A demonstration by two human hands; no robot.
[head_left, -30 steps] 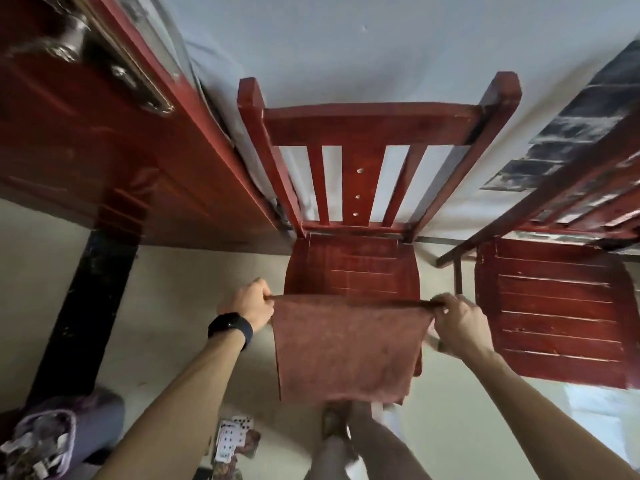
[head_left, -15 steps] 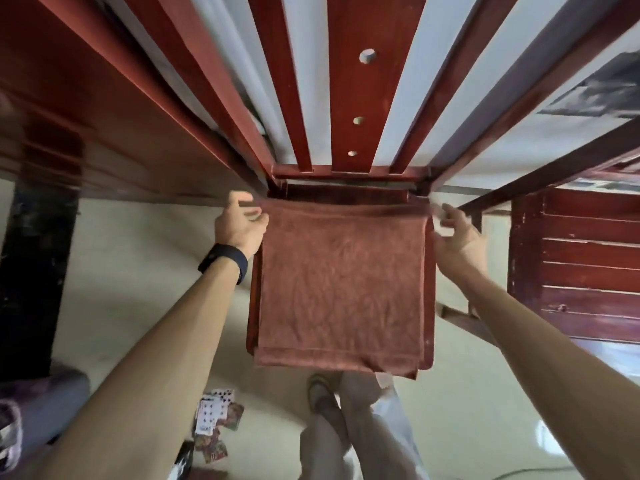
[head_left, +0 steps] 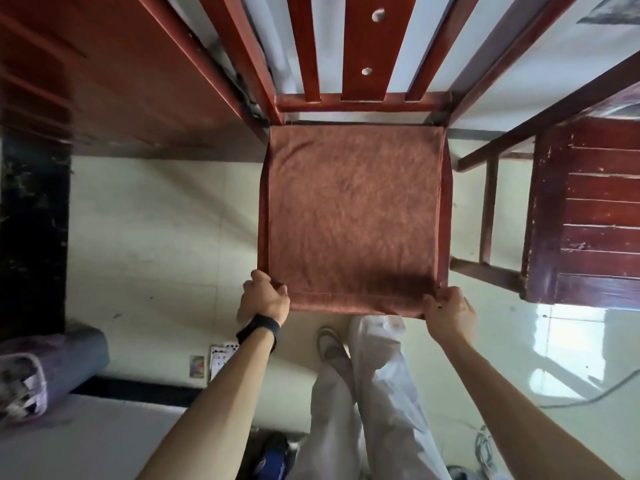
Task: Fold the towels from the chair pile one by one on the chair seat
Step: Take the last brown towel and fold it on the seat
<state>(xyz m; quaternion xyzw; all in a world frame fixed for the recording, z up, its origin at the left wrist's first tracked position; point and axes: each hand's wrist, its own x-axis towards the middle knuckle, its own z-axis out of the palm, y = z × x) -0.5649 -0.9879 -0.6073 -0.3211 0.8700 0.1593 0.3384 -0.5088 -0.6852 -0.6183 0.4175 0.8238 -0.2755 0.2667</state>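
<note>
looked down on a pale glossy floor (head_left: 156, 220) spreading under everything. noted a broad red wooden panel (head_left: 121, 81) filling the upper left. found a red slatted chair (head_left: 360, 102) in the middle, with backrest slats rising toward the top edge, and a second, darker red chair (head_left: 602, 209) just beside it on the right. saw a rust-brown towel (head_left: 353, 216) laid flat across the middle chair's seat, covering it almost edge to edge, with the far edge up against the foot of the backrest and the near edge hanging slightly over the seat front. made out a dark rolled bundle (head_left: 69, 362) lying on the floor at lower left. traced two bare forearms reaching up from the bottom, with pale trousers (head_left: 374, 393) and a light shoe (head_left: 330, 344) between them. caught the left hand (head_left: 265, 299) gripping the towel's near left corner, fingers curled over the cloth. caught the right hand (head_left: 448, 311) pinching the near right corner, fingers bent down onto the hem. spotted a black wristband (head_left: 259, 329) on the left wrist. picked out a few playing cards (head_left: 220, 358) scattered on the floor beside the left forearm.
</note>
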